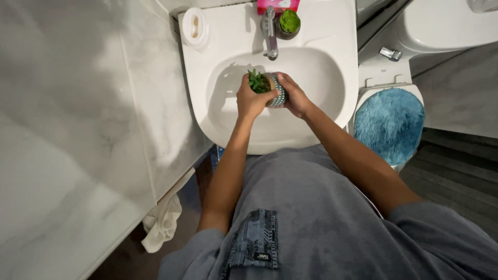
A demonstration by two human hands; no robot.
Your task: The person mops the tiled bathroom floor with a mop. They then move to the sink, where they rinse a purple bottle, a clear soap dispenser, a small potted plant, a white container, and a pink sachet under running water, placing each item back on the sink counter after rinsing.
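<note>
I had both hands closed around the pot point(276, 89), holding it tipped on its side over the sink point(327, 111) basin. My left hand point(251, 100) gripped the rim end, where the green plant point(256, 81) poked out; my right hand point(294, 96) cupped the patterned wall and base. The pot sat just below the tap point(270, 32) spout. I could see no water running. By my judgement this was the rinsing or emptying step, and the next move called for a steady grip while turning the pot under the spout. Behind the tap stood a second pot point(288, 24) and a pink box point(277, 5); left of the tap lay a white soap dish point(195, 26). Right of the sink stood the toilet point(389, 122) with its blue cover, clear of my arms.
</note>
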